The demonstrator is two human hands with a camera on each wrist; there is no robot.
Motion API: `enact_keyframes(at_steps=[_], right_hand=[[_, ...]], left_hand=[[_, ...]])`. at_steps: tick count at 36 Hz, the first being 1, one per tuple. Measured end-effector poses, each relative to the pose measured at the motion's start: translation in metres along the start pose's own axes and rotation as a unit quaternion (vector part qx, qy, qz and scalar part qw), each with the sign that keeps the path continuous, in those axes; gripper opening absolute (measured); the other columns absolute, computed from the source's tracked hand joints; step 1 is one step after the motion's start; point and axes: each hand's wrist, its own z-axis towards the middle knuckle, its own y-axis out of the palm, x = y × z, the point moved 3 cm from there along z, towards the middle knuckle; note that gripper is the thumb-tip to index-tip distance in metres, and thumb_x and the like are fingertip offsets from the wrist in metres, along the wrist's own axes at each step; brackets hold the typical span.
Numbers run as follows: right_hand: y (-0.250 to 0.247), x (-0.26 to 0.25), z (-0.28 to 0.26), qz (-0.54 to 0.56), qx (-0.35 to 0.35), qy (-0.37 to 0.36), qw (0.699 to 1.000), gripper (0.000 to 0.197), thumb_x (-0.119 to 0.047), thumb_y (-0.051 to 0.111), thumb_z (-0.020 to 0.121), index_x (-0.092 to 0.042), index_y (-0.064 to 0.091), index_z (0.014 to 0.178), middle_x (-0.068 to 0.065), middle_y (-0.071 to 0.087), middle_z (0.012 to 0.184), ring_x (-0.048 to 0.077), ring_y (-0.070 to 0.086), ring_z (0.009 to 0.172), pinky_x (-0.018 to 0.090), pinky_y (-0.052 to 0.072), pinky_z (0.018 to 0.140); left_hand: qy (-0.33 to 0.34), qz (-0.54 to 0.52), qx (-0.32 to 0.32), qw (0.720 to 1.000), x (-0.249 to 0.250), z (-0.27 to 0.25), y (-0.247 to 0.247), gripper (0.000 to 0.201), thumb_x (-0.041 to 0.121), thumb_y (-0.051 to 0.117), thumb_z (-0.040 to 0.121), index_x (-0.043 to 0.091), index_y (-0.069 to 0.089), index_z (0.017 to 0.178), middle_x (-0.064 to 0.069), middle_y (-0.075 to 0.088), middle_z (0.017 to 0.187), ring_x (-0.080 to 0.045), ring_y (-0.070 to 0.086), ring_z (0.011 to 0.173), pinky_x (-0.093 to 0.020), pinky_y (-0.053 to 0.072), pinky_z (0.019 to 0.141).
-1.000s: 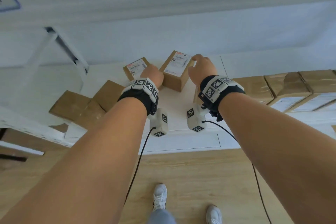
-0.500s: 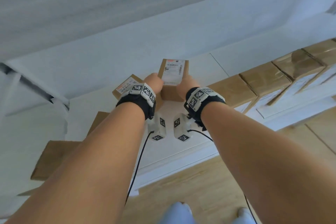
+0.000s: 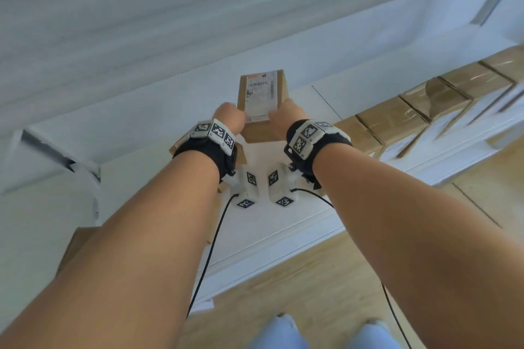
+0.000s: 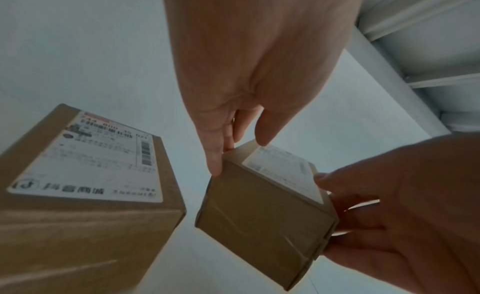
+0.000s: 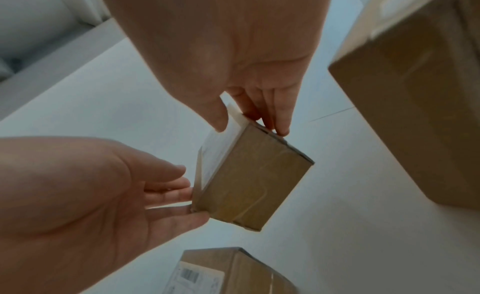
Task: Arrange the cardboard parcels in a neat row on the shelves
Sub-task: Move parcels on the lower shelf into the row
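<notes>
I hold a small cardboard parcel [image 3: 262, 102] with a white label between both hands, tilted above the white shelf [image 3: 158, 136]. My left hand [image 3: 229, 119] pinches its left side, thumb on the label, as the left wrist view shows [image 4: 239, 154]. Opposite it, my right hand [image 3: 286, 113] pinches the right side with thumb and fingertips [image 5: 250, 128]. The taped underside of the parcel [image 4: 265, 212] [image 5: 249, 179] faces both wrist cameras. A second labelled parcel [image 4: 85, 185] [image 5: 228, 271] lies on the shelf just left of it, mostly hidden under my left wrist in the head view.
Several taped parcels [image 3: 397, 119] stand side by side along the shelf to the right; the nearest one [image 5: 415, 93] is close to my right hand. Flat cardboard [image 3: 76, 241] lies at the lower left. A white upright post [image 4: 400, 89] stands behind. Wooden floor [image 3: 283, 278] lies below.
The parcel has come up off the shelf, away from the second parcel, and turned so its label runs lengthwise. Both hands have closed in on its sides. The view has swung left.
</notes>
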Motion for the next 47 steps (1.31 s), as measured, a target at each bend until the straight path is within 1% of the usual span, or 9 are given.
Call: enact_keyframes(at_steps=[3, 6, 12, 18, 23, 32, 36, 40, 47], right_hand=[[-0.012, -0.002, -0.009, 0.035, 0.018, -0.028, 0.999, 0.033, -0.016, 0.043, 0.098, -0.005, 0.038, 0.128, 0.015, 0.057, 0.124, 0.030, 0.059, 0.109, 0.035, 0.049, 0.080], [-0.025, -0.001, -0.025, 0.029, 0.029, -0.070, 0.997, 0.031, -0.011, 0.048, 0.094, -0.004, 0.038, 0.123, 0.014, 0.059, 0.118, 0.031, 0.061, 0.103, 0.034, 0.052, 0.078], [-0.030, 0.010, -0.050, -0.018, -0.019, -0.133, 0.991, 0.053, -0.005, 0.054, 0.087, -0.011, 0.031, 0.134, 0.011, 0.063, 0.111, 0.029, 0.064, 0.097, 0.039, 0.057, 0.079], [-0.026, 0.020, -0.070, -0.026, -0.046, -0.161, 0.986, 0.053, 0.000, 0.056, 0.083, -0.013, 0.036, 0.131, 0.011, 0.054, 0.116, 0.030, 0.062, 0.097, 0.042, 0.058, 0.079], [-0.016, 0.035, -0.084, -0.055, -0.063, -0.193, 0.978, 0.040, 0.002, 0.052, 0.085, -0.011, 0.039, 0.120, 0.010, 0.055, 0.113, 0.029, 0.061, 0.096, 0.043, 0.056, 0.081], [0.013, 0.072, -0.101, -0.078, -0.133, -0.146, 0.977, 0.043, -0.002, 0.049, 0.090, -0.005, 0.034, 0.130, 0.014, 0.060, 0.114, 0.030, 0.064, 0.100, 0.038, 0.056, 0.083], [0.019, 0.083, -0.103, -0.062, -0.140, -0.125, 0.980, 0.046, -0.001, 0.047, 0.090, -0.005, 0.031, 0.132, 0.014, 0.060, 0.111, 0.028, 0.063, 0.095, 0.039, 0.057, 0.082], [0.022, 0.091, -0.101, -0.069, -0.136, -0.114, 0.982, 0.044, 0.000, 0.044, 0.091, -0.003, 0.031, 0.132, 0.015, 0.059, 0.112, 0.025, 0.057, 0.085, 0.031, 0.052, 0.072], [0.014, 0.098, -0.098, -0.115, -0.127, -0.094, 0.981, 0.034, -0.005, 0.042, 0.093, -0.001, 0.042, 0.127, 0.015, 0.058, 0.117, 0.024, 0.052, 0.086, 0.028, 0.043, 0.071]], left_hand=[[-0.011, -0.061, 0.025, 0.998, 0.005, -0.017, -0.008, 0.032, 0.011, 0.043, 0.095, -0.006, 0.059, 0.116, -0.026, 0.061, 0.122, -0.029, 0.060, 0.095, -0.046, 0.052, 0.095], [-0.020, -0.102, 0.030, 0.994, 0.007, -0.039, -0.013, 0.037, 0.011, 0.044, 0.095, -0.004, 0.055, 0.127, -0.024, 0.059, 0.126, -0.036, 0.062, 0.109, -0.047, 0.052, 0.094], [-0.010, -0.119, 0.043, 0.992, 0.010, -0.080, -0.022, 0.037, 0.043, 0.046, 0.097, 0.011, 0.065, 0.101, -0.010, 0.069, 0.109, -0.027, 0.066, 0.094, -0.042, 0.056, 0.089], [-0.093, -0.165, 0.084, 0.978, -0.009, -0.110, -0.023, 0.100, 0.097, 0.023, 0.061, 0.012, 0.066, 0.092, -0.006, 0.068, 0.093, -0.026, 0.067, 0.087, -0.049, 0.054, 0.090], [-0.148, -0.241, 0.089, 0.955, -0.021, -0.147, -0.008, 0.082, 0.087, 0.028, 0.076, 0.021, 0.065, 0.106, -0.005, 0.069, 0.094, -0.025, 0.069, 0.086, -0.043, 0.058, 0.081], [-0.171, -0.227, 0.080, 0.955, -0.054, -0.163, 0.030, 0.043, 0.065, 0.050, 0.081, 0.025, 0.063, 0.085, -0.003, 0.072, 0.088, -0.027, 0.072, 0.083, -0.044, 0.061, 0.078], [-0.202, -0.245, 0.061, 0.946, -0.061, -0.164, 0.044, 0.078, 0.087, 0.038, 0.068, 0.023, 0.066, 0.102, -0.001, 0.071, 0.094, -0.026, 0.071, 0.082, -0.044, 0.060, 0.078], [-0.204, -0.267, 0.065, 0.940, -0.063, -0.162, 0.054, 0.057, 0.071, 0.041, 0.083, 0.018, 0.060, 0.085, -0.005, 0.065, 0.090, -0.030, 0.069, 0.092, -0.047, 0.055, 0.089], [-0.209, -0.207, 0.091, 0.951, -0.065, -0.154, 0.062, 0.071, 0.053, 0.049, 0.069, 0.006, 0.057, 0.123, -0.011, 0.068, 0.110, -0.030, 0.066, 0.092, -0.040, 0.054, 0.086]])
